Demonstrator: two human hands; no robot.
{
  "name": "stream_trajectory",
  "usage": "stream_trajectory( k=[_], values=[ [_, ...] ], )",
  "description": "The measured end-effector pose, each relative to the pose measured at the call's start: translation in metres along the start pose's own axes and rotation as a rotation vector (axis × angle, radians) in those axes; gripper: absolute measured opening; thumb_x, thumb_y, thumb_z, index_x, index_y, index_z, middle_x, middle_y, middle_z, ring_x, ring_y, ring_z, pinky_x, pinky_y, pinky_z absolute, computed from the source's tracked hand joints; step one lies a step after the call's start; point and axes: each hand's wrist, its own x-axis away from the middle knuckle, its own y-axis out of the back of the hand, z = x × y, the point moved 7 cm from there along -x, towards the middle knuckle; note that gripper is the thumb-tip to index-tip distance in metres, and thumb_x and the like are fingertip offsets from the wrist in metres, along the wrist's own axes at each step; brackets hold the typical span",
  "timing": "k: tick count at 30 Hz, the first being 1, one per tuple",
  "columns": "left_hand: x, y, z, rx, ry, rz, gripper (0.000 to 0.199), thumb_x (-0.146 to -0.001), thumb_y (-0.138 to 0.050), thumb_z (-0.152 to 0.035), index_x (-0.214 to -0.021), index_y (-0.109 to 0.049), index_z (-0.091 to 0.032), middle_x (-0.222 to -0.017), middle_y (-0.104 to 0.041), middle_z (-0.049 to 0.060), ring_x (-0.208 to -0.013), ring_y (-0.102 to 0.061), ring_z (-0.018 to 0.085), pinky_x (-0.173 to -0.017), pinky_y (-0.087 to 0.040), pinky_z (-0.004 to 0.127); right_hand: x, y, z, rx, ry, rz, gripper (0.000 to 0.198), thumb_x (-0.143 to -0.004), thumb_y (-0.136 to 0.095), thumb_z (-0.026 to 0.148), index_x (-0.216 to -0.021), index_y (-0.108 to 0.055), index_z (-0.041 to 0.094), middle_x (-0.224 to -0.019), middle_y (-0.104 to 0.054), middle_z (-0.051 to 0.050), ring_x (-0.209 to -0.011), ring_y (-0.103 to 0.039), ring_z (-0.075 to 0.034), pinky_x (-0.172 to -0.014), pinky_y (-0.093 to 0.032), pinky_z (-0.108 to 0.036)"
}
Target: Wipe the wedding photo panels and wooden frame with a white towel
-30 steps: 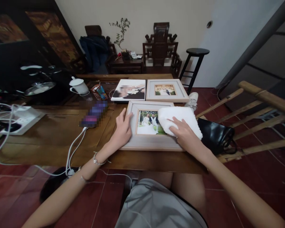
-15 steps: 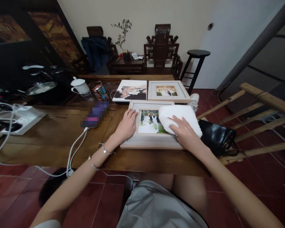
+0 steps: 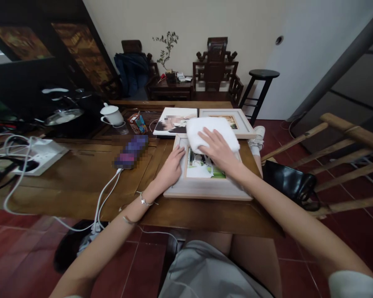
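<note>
A light wooden picture frame [image 3: 211,190] lies flat near the table's front edge, with a wedding photo [image 3: 200,169] inside. My left hand [image 3: 170,167] rests on the frame's left border, fingers stretched out flat. My right hand [image 3: 219,151] has hold of a folded white towel [image 3: 194,129], its fingers spread over the top and pressing it down. The towel covers the upper part of the photo and the frame's far border, and reaches over the edge of a second framed photo [image 3: 247,124] behind. Beside that one lies a white-edged photo panel [image 3: 170,111].
Left on the wooden table [image 3: 90,186] are a phone [image 3: 132,151] on a white cable, a lidded white cup [image 3: 111,115], a small printed carton [image 3: 137,124] and a white power strip [image 3: 46,155]. A black bag [image 3: 287,182] sits on a wooden chair [image 3: 345,128] at right.
My right hand has slid the towel left and away from me, from the frame's right side to its far border. My left hand stays on the left border. The view has shifted slightly.
</note>
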Motion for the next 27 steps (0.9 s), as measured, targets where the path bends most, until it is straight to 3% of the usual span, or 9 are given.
stream_trajectory(
  k=[4,9,16,22,27],
  values=[
    [-0.002,0.009,-0.012,0.066,-0.005,-0.014,0.065,-0.071,-0.036,0.007,-0.128,-0.058,-0.015,-0.141,-0.051,0.011,-0.135,-0.042,0.025,-0.116,-0.029,0.047,-0.037,-0.035,0.018,0.017,0.147,0.091,0.027,-0.094,-0.042,0.010,-0.112,-0.062,0.016,-0.139,-0.052,-0.017,-0.137,-0.036,-0.030,-0.110,-0.031,-0.052],
    [-0.002,0.011,-0.012,0.080,-0.006,-0.030,0.062,-0.071,-0.037,0.006,-0.123,-0.062,-0.016,-0.136,-0.055,0.011,-0.135,-0.042,0.026,-0.116,-0.030,0.048,-0.040,-0.054,0.017,0.047,0.127,0.136,0.028,-0.096,-0.041,0.014,-0.117,-0.059,0.018,-0.127,-0.060,-0.014,-0.132,-0.042,-0.026,-0.106,-0.033,-0.045],
    [0.003,0.002,0.005,0.054,-0.022,-0.042,0.059,-0.074,-0.038,0.004,-0.125,-0.059,-0.015,-0.134,-0.057,0.011,-0.138,-0.038,0.027,-0.114,-0.030,0.054,-0.021,-0.040,-0.009,0.088,0.019,0.194,0.029,-0.091,-0.044,0.006,-0.112,-0.061,0.018,-0.114,-0.066,-0.014,-0.121,-0.050,-0.027,-0.105,-0.030,-0.047],
    [0.004,-0.001,0.007,0.049,-0.008,-0.029,0.058,-0.074,-0.039,0.004,-0.127,-0.056,-0.013,-0.136,-0.055,0.014,-0.139,-0.035,0.028,-0.114,-0.028,0.057,0.018,-0.017,-0.055,0.156,-0.105,0.285,0.038,-0.082,-0.042,-0.005,-0.102,-0.063,0.019,-0.094,-0.068,-0.010,-0.102,-0.060,-0.026,-0.102,-0.030,-0.049],
    [0.004,-0.003,0.009,0.032,0.020,-0.029,0.060,-0.074,-0.040,0.003,-0.130,-0.054,-0.012,-0.139,-0.052,0.015,-0.139,-0.035,0.028,-0.115,-0.027,0.055,0.048,-0.007,-0.074,0.181,-0.137,0.309,0.040,-0.074,-0.040,-0.008,-0.097,-0.062,0.016,-0.097,-0.067,-0.014,-0.097,-0.061,-0.027,-0.091,-0.037,-0.043]
  ],
)
